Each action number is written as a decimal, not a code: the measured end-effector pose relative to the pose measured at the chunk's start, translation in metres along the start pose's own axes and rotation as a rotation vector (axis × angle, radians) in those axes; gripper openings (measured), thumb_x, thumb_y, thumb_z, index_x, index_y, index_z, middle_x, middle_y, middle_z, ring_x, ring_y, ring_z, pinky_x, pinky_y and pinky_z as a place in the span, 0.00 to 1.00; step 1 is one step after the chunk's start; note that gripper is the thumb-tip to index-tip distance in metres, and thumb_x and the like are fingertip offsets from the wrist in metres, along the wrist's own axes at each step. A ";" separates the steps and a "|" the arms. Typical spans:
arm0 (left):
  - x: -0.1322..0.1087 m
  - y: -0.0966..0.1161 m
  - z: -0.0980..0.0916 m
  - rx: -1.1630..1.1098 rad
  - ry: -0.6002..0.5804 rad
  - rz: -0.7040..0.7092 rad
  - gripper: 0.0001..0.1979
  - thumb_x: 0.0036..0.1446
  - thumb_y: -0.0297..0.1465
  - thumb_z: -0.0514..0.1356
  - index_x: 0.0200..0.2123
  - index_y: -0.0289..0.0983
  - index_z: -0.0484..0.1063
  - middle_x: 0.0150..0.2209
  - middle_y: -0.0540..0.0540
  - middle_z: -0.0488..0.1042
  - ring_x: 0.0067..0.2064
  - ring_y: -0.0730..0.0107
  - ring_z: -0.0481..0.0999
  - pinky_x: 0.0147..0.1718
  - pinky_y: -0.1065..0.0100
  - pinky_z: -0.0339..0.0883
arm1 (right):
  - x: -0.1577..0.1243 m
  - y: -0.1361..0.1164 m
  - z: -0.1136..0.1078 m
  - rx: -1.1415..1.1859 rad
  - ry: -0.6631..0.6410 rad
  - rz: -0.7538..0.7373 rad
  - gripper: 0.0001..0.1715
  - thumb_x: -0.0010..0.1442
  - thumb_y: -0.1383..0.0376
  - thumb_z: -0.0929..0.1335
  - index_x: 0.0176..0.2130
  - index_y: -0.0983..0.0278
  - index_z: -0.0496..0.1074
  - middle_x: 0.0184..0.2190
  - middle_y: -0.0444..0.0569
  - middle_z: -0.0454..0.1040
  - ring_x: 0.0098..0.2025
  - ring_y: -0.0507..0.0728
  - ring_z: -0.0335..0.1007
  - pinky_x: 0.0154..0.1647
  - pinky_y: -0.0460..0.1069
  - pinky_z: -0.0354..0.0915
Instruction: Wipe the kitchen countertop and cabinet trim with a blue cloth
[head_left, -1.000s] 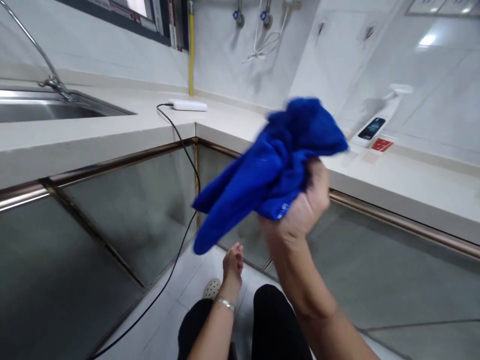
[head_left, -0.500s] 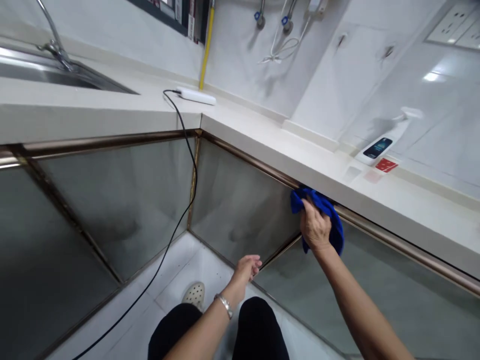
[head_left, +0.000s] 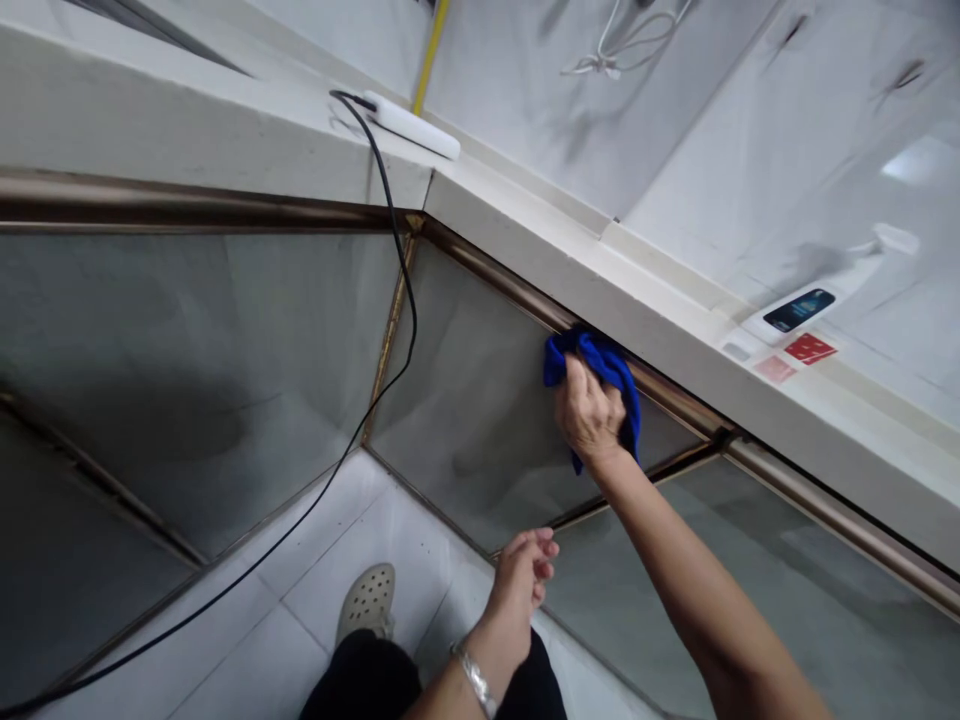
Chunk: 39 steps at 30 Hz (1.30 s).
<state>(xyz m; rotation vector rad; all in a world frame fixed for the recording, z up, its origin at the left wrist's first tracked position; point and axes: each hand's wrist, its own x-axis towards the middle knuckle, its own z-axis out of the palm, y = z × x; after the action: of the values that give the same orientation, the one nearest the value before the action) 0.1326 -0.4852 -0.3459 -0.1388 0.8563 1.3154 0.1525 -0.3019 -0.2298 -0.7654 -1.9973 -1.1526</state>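
A bunched blue cloth [head_left: 611, 375] is gripped in my right hand [head_left: 592, 408], pressed against the bronze metal rail [head_left: 517, 290] along the top of the cabinet door. Below that rail is a grey, smudged cabinet panel [head_left: 457, 380]. My left hand [head_left: 523, 575], with a silver bracelet [head_left: 474, 678] at the wrist, hovers low in front of the cabinet. Its fingers are loosely curled and apart, and nothing is in them.
A black cable [head_left: 409, 300] hangs from a white device [head_left: 412, 125] on the countertop [head_left: 517, 225] and crosses the cabinet corner to the floor. A white gadget with a screen [head_left: 799, 310] leans against the wall. My shoe [head_left: 367, 600] stands on the tiles [head_left: 300, 560].
My right hand has slid the blue cloth along the rail toward the corner, away from the door joint. My view has tilted down and come closer to the cabinets.
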 end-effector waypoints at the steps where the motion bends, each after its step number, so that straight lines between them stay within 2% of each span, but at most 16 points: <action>1: 0.001 -0.005 -0.001 0.008 -0.001 -0.007 0.15 0.45 0.21 0.58 0.38 0.32 0.77 0.33 0.46 0.77 0.24 0.83 0.66 0.21 0.78 0.48 | 0.012 -0.010 0.006 0.011 0.008 -0.026 0.22 0.70 0.69 0.62 0.58 0.66 0.76 0.49 0.57 0.82 0.44 0.57 0.79 0.49 0.49 0.67; 3: 0.004 -0.011 -0.004 0.009 0.008 -0.010 0.14 0.45 0.22 0.59 0.37 0.32 0.77 0.32 0.46 0.77 0.24 0.82 0.66 0.22 0.77 0.48 | 0.034 -0.028 0.018 0.029 0.024 -0.082 0.22 0.71 0.71 0.62 0.58 0.66 0.76 0.51 0.56 0.82 0.46 0.57 0.78 0.51 0.49 0.66; 6: 0.006 -0.008 -0.010 -0.020 0.001 -0.005 0.13 0.45 0.24 0.60 0.36 0.33 0.78 0.32 0.46 0.78 0.24 0.81 0.67 0.22 0.77 0.48 | 0.063 -0.052 0.031 0.079 -0.006 -0.136 0.23 0.71 0.72 0.60 0.60 0.67 0.74 0.55 0.56 0.80 0.48 0.59 0.77 0.53 0.51 0.67; 9: 0.008 0.001 -0.014 -0.078 -0.003 0.018 0.12 0.44 0.25 0.63 0.36 0.34 0.79 0.34 0.45 0.79 0.25 0.80 0.68 0.23 0.77 0.49 | 0.087 -0.073 0.042 0.159 -0.113 -0.127 0.25 0.72 0.71 0.58 0.62 0.67 0.72 0.57 0.58 0.78 0.49 0.61 0.76 0.54 0.53 0.67; 13: 0.011 0.011 -0.016 -0.208 0.078 0.088 0.10 0.46 0.26 0.65 0.36 0.35 0.79 0.34 0.45 0.78 0.27 0.79 0.69 0.23 0.77 0.53 | 0.115 -0.098 0.059 0.235 -0.258 -0.113 0.26 0.72 0.69 0.59 0.66 0.65 0.68 0.64 0.59 0.71 0.54 0.63 0.74 0.58 0.56 0.66; 19: 0.012 0.028 -0.016 -0.395 0.171 0.111 0.06 0.50 0.24 0.63 0.35 0.33 0.77 0.31 0.46 0.77 0.24 0.83 0.67 0.21 0.80 0.54 | 0.151 -0.134 0.085 0.311 -0.191 -0.198 0.26 0.71 0.69 0.59 0.65 0.68 0.67 0.60 0.62 0.74 0.58 0.66 0.71 0.62 0.60 0.64; 24: 0.008 0.049 -0.012 -0.422 0.215 0.037 0.08 0.51 0.18 0.61 0.35 0.32 0.76 0.28 0.49 0.75 0.20 0.86 0.63 0.18 0.81 0.50 | 0.169 -0.149 0.087 0.312 -0.293 -0.232 0.28 0.71 0.70 0.56 0.66 0.72 0.64 0.62 0.67 0.70 0.63 0.68 0.68 0.68 0.63 0.60; 28: 0.011 0.059 -0.017 -0.402 0.204 0.059 0.08 0.51 0.17 0.61 0.33 0.33 0.76 0.27 0.49 0.75 0.20 0.86 0.64 0.18 0.81 0.50 | 0.171 -0.142 0.074 0.374 -0.315 -0.273 0.30 0.71 0.70 0.54 0.69 0.68 0.60 0.64 0.64 0.69 0.67 0.68 0.64 0.69 0.67 0.59; 32: 0.010 0.070 -0.036 -0.344 0.252 0.191 0.08 0.53 0.18 0.61 0.36 0.33 0.76 0.31 0.47 0.77 0.22 0.85 0.66 0.18 0.81 0.52 | 0.154 -0.113 0.057 0.362 -0.303 -0.316 0.31 0.70 0.69 0.57 0.70 0.64 0.59 0.65 0.60 0.69 0.66 0.67 0.66 0.69 0.62 0.61; 36: 0.002 0.077 -0.050 -0.284 0.278 0.299 0.10 0.53 0.20 0.62 0.39 0.34 0.77 0.34 0.47 0.78 0.24 0.86 0.69 0.21 0.81 0.56 | 0.108 -0.066 0.036 0.294 -0.237 -0.325 0.31 0.68 0.74 0.58 0.67 0.68 0.64 0.63 0.61 0.71 0.63 0.64 0.69 0.65 0.56 0.62; 39: -0.004 0.074 -0.050 -0.295 0.240 0.283 0.12 0.53 0.19 0.61 0.40 0.34 0.77 0.36 0.46 0.79 0.25 0.86 0.70 0.23 0.81 0.58 | 0.064 -0.023 0.015 0.215 -0.201 -0.300 0.29 0.69 0.73 0.59 0.66 0.67 0.67 0.61 0.59 0.74 0.60 0.62 0.72 0.62 0.53 0.62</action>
<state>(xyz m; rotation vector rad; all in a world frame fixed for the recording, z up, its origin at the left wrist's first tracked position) 0.0441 -0.4936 -0.3510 -0.4274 0.9014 1.7126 0.0936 -0.2888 -0.1955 -0.4988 -2.4219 -1.0317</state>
